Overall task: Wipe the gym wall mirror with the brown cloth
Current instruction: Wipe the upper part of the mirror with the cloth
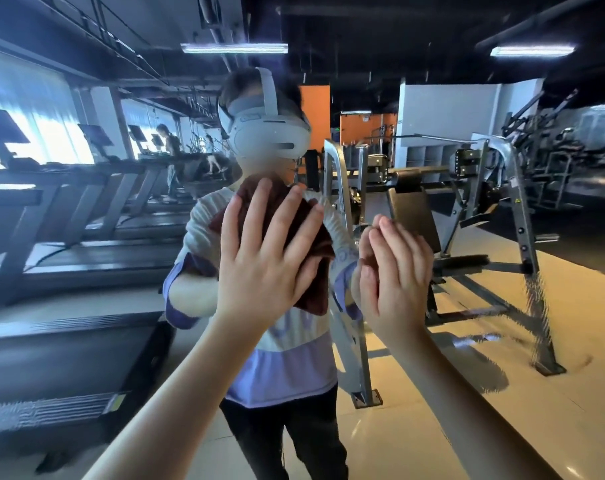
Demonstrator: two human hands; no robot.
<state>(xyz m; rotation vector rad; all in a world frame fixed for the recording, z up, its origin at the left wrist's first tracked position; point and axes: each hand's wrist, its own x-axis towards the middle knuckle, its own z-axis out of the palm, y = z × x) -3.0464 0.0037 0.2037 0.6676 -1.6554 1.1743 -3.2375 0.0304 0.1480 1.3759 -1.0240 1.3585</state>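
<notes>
The wall mirror (86,237) fills the whole view straight ahead and reflects the gym and my own body. My left hand (263,258) presses the brown cloth (315,244) flat against the glass at chest height, fingers spread and straight. The cloth bunches out past my fingertips and hangs down at the right of my palm. My right hand (394,271) is raised just right of the cloth, close to the glass, fingers together and lightly bent, holding nothing.
Everything else is a reflection: treadmills (69,244) in a row on the left, a metal weight machine (467,220) on the right, glossy floor tiles (536,410) at lower right, and two people on treadmills far back.
</notes>
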